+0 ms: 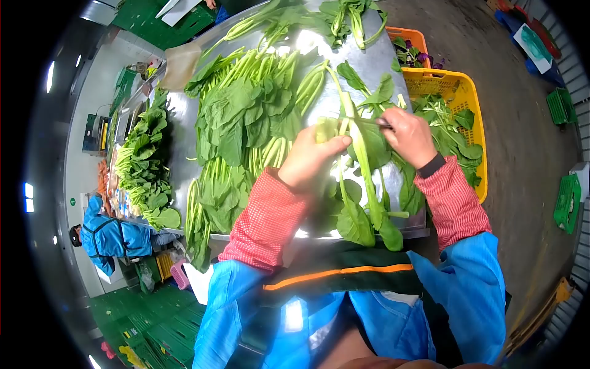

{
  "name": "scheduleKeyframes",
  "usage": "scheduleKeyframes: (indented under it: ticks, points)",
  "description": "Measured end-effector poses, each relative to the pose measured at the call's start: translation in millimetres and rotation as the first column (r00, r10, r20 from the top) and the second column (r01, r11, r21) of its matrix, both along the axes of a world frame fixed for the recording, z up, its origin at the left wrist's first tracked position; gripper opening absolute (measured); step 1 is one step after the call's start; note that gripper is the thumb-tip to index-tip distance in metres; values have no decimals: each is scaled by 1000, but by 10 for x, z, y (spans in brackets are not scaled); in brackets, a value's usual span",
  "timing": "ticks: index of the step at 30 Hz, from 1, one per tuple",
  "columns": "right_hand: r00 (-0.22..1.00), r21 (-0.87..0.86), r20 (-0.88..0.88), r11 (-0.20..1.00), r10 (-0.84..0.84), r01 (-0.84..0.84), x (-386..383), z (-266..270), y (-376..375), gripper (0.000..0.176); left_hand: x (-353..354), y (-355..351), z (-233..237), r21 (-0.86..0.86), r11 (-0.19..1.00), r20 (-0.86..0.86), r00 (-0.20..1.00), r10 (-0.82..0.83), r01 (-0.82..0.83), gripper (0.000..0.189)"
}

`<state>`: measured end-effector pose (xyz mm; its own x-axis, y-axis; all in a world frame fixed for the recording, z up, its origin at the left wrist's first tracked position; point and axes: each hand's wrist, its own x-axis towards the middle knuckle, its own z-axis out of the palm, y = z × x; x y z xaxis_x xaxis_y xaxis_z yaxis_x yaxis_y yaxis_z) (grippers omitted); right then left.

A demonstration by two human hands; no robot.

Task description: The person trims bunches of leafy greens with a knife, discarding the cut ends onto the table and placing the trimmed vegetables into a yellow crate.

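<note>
My left hand point(310, 157) is closed around the pale stalks of a bunch of leafy greens point(362, 150), held over the metal table point(183, 132). The bunch's long stems and leaves hang down toward the table's near edge. To the right of those stems, my right hand point(409, 136) is closed on a small dark-handled knife point(385, 124); its blade is hard to make out among the leaves. Loose greens point(344, 206) lie beneath both hands. Left of my left hand is a large pile of greens point(239, 111) with stems and leaves layered together.
A yellow crate point(480, 138) holding loose leaves stands against the table's right side, with an orange crate point(409, 34) beyond it. More greens point(144, 160) are heaped at the far left. A person in blue point(120, 237) is farther left, near green crates point(153, 326).
</note>
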<state>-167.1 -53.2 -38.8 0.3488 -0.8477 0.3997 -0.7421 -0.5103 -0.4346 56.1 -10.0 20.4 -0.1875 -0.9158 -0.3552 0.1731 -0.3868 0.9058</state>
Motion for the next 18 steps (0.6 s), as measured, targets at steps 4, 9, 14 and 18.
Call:
scheduleKeyframes:
  ticks: [4, 9, 14, 18]
  points:
    - [950, 333, 291, 943, -116, 13, -154, -198, 18, 21, 33, -21, -18, -4, 1000, 41, 999, 5, -5, 28]
    - [655, 426, 755, 788, -38, -445, 266, 176, 159, 23, -75, 2, -136, -36, 995, 3, 995, -96, 96, 34]
    - [654, 667, 722, 473, -225, -575, 34, 256, 122, 15, 74, 6, -360, -332, 923, 651, 755, 76, 193, 40]
    - [700, 650, 684, 608, -208, -455, 113, 324, 141, 15, 199, 63, -523, -402, 902, 556, 825, 103, 158, 64]
